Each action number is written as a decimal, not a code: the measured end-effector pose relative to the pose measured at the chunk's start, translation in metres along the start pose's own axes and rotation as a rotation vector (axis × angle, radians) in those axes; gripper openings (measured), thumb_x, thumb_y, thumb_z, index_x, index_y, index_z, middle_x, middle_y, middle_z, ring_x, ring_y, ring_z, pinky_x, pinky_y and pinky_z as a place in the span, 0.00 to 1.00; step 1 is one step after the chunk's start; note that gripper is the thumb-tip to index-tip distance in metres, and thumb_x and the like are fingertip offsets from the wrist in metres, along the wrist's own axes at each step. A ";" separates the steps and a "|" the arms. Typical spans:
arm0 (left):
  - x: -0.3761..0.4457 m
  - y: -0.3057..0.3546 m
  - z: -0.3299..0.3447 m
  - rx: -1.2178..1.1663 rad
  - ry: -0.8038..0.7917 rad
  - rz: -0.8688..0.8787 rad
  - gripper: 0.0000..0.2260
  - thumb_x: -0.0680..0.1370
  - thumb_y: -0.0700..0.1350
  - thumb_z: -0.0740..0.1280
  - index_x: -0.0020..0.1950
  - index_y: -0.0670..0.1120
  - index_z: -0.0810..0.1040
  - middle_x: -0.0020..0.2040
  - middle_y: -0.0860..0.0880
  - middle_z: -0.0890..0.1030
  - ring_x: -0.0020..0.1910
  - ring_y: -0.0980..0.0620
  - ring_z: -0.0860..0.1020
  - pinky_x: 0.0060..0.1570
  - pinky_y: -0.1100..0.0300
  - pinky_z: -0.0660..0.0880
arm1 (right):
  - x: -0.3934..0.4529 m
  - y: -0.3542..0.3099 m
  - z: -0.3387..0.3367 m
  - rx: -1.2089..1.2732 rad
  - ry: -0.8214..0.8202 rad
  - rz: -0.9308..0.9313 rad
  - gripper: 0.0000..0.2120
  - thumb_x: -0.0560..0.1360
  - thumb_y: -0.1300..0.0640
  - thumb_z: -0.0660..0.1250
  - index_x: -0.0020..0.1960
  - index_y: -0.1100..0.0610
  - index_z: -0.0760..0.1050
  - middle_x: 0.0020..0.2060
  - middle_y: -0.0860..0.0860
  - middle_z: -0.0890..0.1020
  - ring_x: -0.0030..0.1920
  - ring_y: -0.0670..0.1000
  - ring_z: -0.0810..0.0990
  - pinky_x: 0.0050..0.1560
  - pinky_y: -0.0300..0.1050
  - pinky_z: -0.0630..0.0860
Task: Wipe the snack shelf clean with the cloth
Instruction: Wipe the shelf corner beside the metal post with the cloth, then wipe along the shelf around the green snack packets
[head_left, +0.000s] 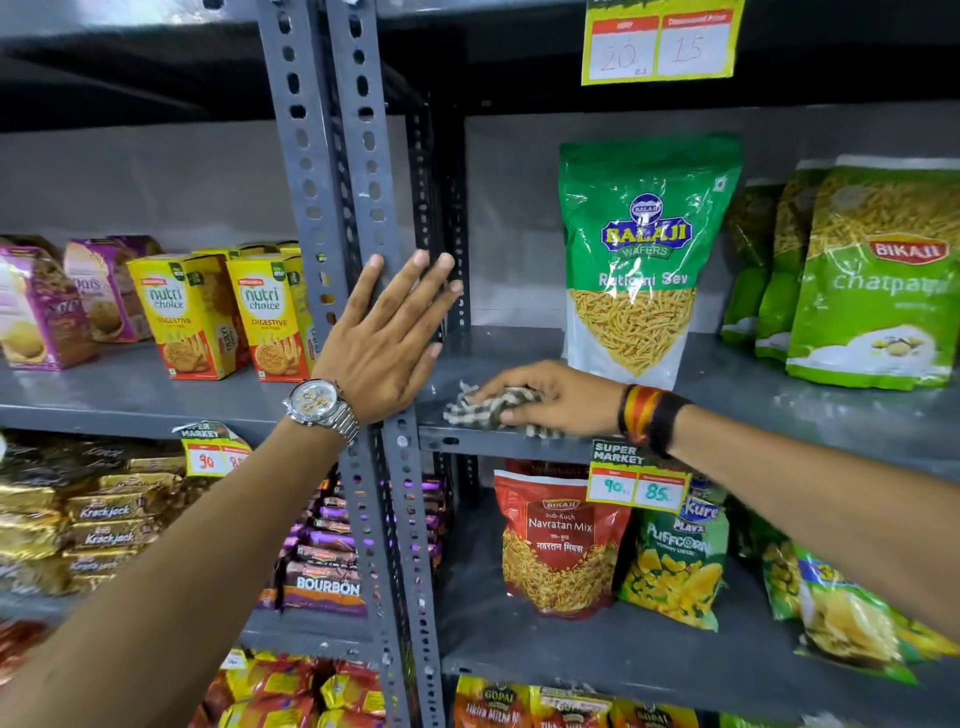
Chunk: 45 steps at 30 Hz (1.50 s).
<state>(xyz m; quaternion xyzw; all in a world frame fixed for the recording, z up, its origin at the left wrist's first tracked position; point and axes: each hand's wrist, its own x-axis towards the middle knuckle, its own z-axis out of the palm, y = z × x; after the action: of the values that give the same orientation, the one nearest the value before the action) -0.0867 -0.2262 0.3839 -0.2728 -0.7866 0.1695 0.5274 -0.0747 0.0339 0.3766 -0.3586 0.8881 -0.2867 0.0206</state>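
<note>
The right hand (550, 397) presses a checked cloth (483, 410) under its curled fingers onto the grey shelf (779, 410). The left hand (387, 338) lies flat, fingers spread, against the slotted upright (363, 182)

The left hand (387, 332) lies flat, fingers spread, against the shelf upright (332, 171); right of it, the right hand (556, 397) presses palm-down, fingers curled.
</note>
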 end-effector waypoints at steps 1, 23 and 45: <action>-0.001 0.000 0.001 0.006 -0.004 0.002 0.29 0.84 0.50 0.54 0.83 0.42 0.51 0.83 0.43 0.52 0.82 0.43 0.48 0.79 0.36 0.46 | -0.008 -0.002 -0.006 0.010 -0.038 -0.011 0.16 0.78 0.56 0.68 0.65 0.47 0.76 0.56 0.44 0.83 0.53 0.48 0.84 0.56 0.43 0.79; 0.000 0.005 -0.004 -0.010 -0.041 -0.029 0.28 0.84 0.50 0.51 0.83 0.42 0.52 0.83 0.43 0.51 0.82 0.41 0.49 0.78 0.34 0.47 | -0.062 0.040 -0.037 0.148 0.044 0.084 0.15 0.77 0.58 0.69 0.63 0.48 0.78 0.58 0.50 0.84 0.47 0.50 0.82 0.53 0.45 0.79; 0.002 0.034 -0.025 -0.079 -0.199 -0.090 0.29 0.84 0.55 0.50 0.81 0.39 0.58 0.83 0.39 0.53 0.82 0.40 0.49 0.78 0.34 0.48 | -0.130 0.036 -0.069 0.218 0.186 0.044 0.15 0.76 0.61 0.69 0.63 0.54 0.78 0.58 0.48 0.82 0.55 0.38 0.80 0.63 0.33 0.73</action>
<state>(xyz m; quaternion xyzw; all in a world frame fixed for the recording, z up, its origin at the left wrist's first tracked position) -0.0555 -0.1982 0.3763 -0.2396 -0.8525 0.1410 0.4427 -0.0173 0.1734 0.3936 -0.3066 0.8575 -0.4128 -0.0166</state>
